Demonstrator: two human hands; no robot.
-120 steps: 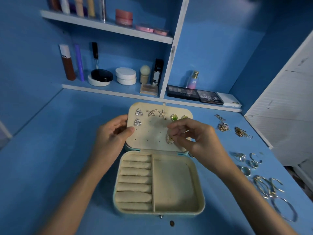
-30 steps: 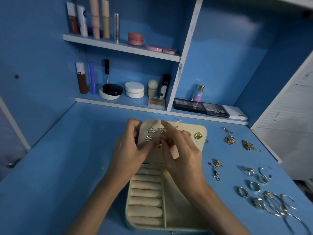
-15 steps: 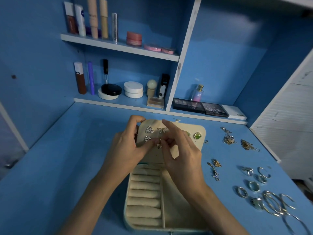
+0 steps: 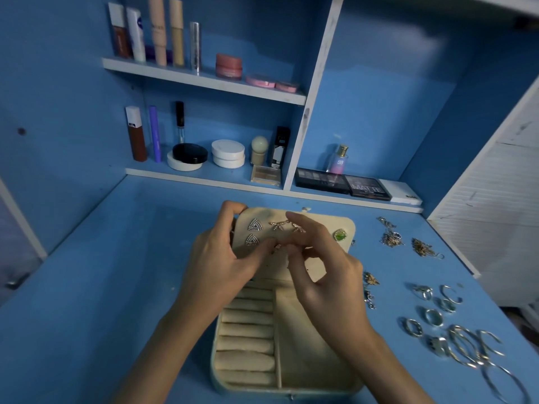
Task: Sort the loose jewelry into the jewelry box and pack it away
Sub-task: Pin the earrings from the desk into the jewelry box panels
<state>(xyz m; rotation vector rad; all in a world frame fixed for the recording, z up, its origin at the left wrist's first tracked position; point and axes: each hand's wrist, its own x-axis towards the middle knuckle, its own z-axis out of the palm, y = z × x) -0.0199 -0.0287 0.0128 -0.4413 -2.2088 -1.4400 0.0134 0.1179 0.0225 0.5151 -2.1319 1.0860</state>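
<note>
At frame centre, the left hand (image 4: 217,258) gripped the jewelry box lid (image 4: 320,225) edge; the right hand (image 4: 326,275) pinched an earring (image 4: 278,246) against it.

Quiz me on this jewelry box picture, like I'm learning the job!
1. True or false: the rings already sit on the box's ring rolls.
2. How many triangle earrings are pinned to the lid? A one, B two, C four.
3. Fill in: the green earring sits near the lid's ___ edge.
Key: 1 false, they lie on the table; 2 B; 3 right.
</note>
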